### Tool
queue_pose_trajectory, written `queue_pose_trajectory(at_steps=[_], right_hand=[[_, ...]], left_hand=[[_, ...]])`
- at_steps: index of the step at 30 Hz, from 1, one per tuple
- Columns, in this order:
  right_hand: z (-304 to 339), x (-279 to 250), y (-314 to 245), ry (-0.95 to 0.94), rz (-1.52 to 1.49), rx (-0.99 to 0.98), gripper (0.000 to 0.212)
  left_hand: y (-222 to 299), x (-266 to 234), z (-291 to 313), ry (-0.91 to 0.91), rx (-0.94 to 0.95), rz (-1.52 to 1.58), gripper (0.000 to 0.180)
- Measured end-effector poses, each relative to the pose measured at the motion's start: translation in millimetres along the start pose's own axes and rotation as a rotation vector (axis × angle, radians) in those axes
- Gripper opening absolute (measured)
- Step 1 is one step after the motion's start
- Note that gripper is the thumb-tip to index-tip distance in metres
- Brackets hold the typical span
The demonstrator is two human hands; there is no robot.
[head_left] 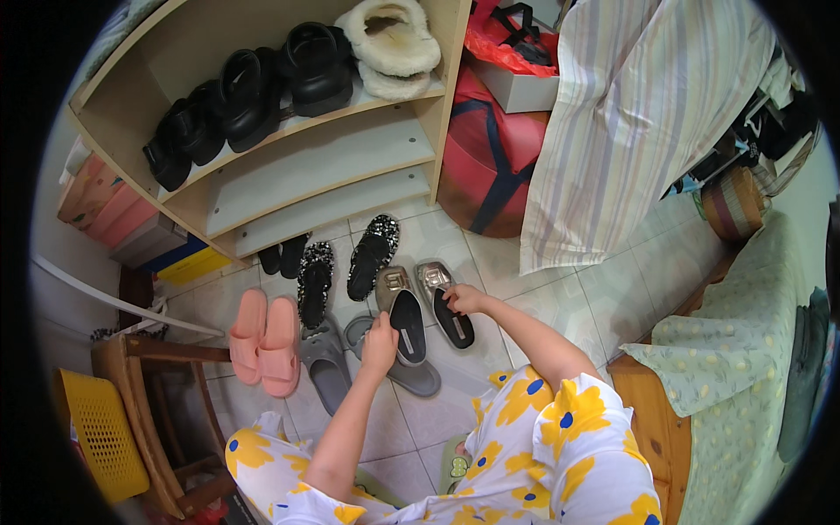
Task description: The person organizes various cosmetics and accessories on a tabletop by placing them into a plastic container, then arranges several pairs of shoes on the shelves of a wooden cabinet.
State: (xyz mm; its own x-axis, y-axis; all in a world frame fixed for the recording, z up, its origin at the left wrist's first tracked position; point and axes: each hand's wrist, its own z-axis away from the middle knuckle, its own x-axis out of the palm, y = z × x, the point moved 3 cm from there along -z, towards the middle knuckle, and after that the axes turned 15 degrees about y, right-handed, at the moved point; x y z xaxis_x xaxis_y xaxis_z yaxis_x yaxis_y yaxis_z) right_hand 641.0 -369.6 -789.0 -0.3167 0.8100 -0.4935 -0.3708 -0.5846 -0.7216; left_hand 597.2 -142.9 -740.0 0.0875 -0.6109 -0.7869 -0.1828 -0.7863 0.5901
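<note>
My left hand point(379, 346) is closed on the edge of a bronze metallic mule with a black insole point(406, 325), tilted over a pair of grey slippers point(327, 372). My right hand point(465, 299) pinches the side of the matching mule point(451, 322), which lies on or just above the tiles. The grey slipper under the left mule is partly hidden by it and by my hand. Beyond them lies a pair of black-and-white speckled sandals point(374, 255). Pink slides point(280, 348) rest side by side to the left.
Ahead stands a wooden shoe rack point(315, 166) with black shoes point(317, 70) and fluffy white slippers point(394, 44) on top. Dark slippers point(291, 255) poke out beneath it. A wooden stool point(166, 420) and yellow basket point(103, 433) stand left; a red bag point(490, 149) and striped curtain point(612, 131) right.
</note>
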Motion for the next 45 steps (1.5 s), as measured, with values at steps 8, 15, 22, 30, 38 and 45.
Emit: queue_pose_trajectory(at_steps=[8,15,22,30,38,45], right_hand=[[16.8,1.9,-2.0,0.077,0.504,0.150,0.027],[-4.5,32.6,49.9,0.257,0.589,-0.174,0.029],[56.2,-54.0,-70.2,0.635,0.383,-0.391,0.020],[200.3,-218.2,-231.1,1.270,0.208,-0.795,0.009],[203.0,-378.9,-439.1,1.620,0.425,-1.103,0.017],[82.1,-379.4,-488.5,1.261,0.425,-0.782,0.035]], left_hand=[[-12.2,16.6,20.2,-0.092,-0.064,-0.061,0.023],[-10.5,15.9,23.2,-0.125,-0.008,-0.046,0.027],[37.1,-77.5,-41.2,0.051,0.211,0.050,0.021],[182.5,-251.8,-143.7,0.461,0.583,0.231,0.024],[329.6,-408.2,-304.2,0.911,0.780,0.140,0.010],[320.6,-364.4,-375.1,0.658,0.189,-0.034,0.035]])
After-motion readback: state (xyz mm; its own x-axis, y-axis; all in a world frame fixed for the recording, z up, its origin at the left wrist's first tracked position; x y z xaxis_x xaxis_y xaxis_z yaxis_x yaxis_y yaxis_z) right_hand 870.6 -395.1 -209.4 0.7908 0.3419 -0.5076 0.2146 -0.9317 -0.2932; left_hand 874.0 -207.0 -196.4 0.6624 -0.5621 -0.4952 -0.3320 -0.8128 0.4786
